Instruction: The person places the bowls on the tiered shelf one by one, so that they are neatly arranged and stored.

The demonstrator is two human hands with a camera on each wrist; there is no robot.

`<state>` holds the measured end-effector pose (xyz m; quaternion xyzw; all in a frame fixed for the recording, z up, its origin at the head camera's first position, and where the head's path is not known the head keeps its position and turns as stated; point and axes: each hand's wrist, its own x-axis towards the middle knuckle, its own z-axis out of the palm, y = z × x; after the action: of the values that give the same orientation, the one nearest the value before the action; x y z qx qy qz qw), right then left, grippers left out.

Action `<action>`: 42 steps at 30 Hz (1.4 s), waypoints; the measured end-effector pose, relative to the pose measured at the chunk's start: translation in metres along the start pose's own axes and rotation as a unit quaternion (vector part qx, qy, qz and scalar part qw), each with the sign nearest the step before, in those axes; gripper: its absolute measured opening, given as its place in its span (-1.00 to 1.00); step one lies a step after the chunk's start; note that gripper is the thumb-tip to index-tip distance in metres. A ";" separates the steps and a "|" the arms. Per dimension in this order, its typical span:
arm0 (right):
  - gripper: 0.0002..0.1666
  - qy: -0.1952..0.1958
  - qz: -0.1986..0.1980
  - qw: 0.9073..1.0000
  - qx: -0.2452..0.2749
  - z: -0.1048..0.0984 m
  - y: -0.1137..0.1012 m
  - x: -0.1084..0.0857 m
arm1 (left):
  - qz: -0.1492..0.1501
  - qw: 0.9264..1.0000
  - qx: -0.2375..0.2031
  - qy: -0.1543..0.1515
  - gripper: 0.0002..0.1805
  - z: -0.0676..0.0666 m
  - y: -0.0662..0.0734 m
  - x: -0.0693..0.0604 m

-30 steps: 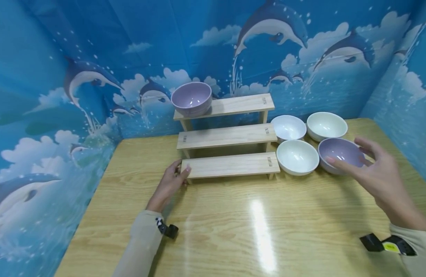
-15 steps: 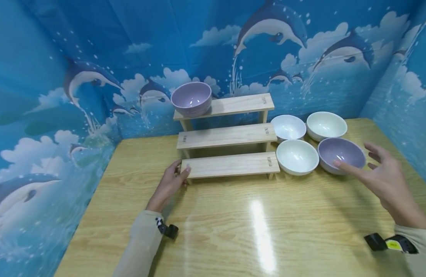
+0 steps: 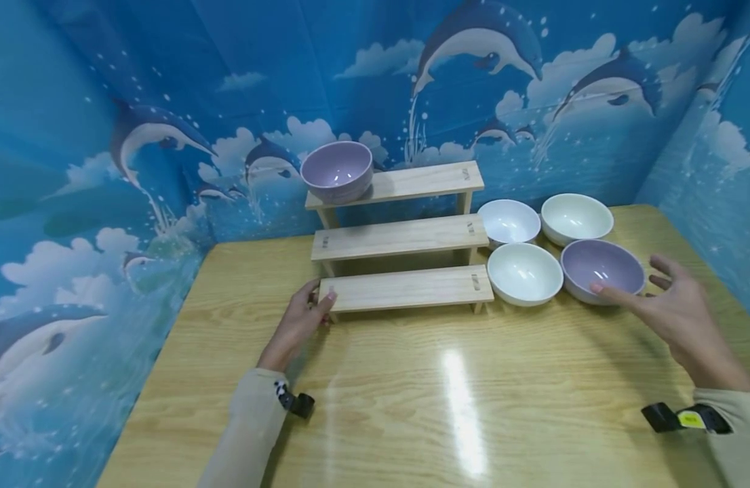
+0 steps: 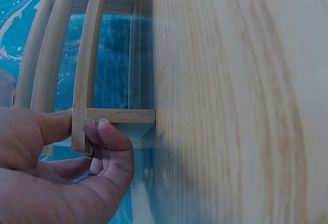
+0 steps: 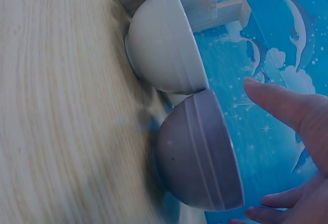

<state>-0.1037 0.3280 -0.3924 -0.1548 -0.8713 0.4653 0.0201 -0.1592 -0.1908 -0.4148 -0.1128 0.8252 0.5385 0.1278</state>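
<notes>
A three-tier wooden stand (image 3: 405,291) stands on the table. My left hand (image 3: 298,322) grips the left end of its lowest board; in the left wrist view the thumb and curled fingers (image 4: 115,147) pinch the board's end beside its leg. A purple bowl (image 3: 337,173) sits on the left of the top tier. At the right, my right hand (image 3: 680,318) hovers with spread fingers beside another purple bowl (image 3: 601,271), its thumb over the near rim. The right wrist view shows that bowl (image 5: 197,155) apart from the hand (image 5: 302,147).
Left of that purple bowl is a white bowl (image 3: 524,274). Behind them are a bluish-white bowl (image 3: 509,224) and a pale greenish-white bowl (image 3: 576,218). A blue dolphin-print curtain (image 3: 375,81) hangs behind the wooden table (image 3: 375,407) and along both sides.
My right hand has drawn back to the right from over the purple bowl, its fingers now off the rim. My left hand keeps its grip on the stand.
</notes>
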 end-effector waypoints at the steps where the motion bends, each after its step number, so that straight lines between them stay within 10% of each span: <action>1: 0.34 -0.001 0.001 1.000 0.000 0.000 0.001 0.001 | 0.000 1.000 0.001 0.001 -0.24 0.000 0.000 0.000; 42: 0.57 0.008 0.028 0.999 -0.022 0.018 0.009 0.018 | 0.003 1.000 -0.016 -0.013 -0.21 -0.002 -0.005 0.000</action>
<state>-0.1218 0.3232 -0.4118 -0.1834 -0.8762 0.4456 0.0104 -0.1574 -0.1946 -0.4177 -0.1051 0.8151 0.5535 0.1347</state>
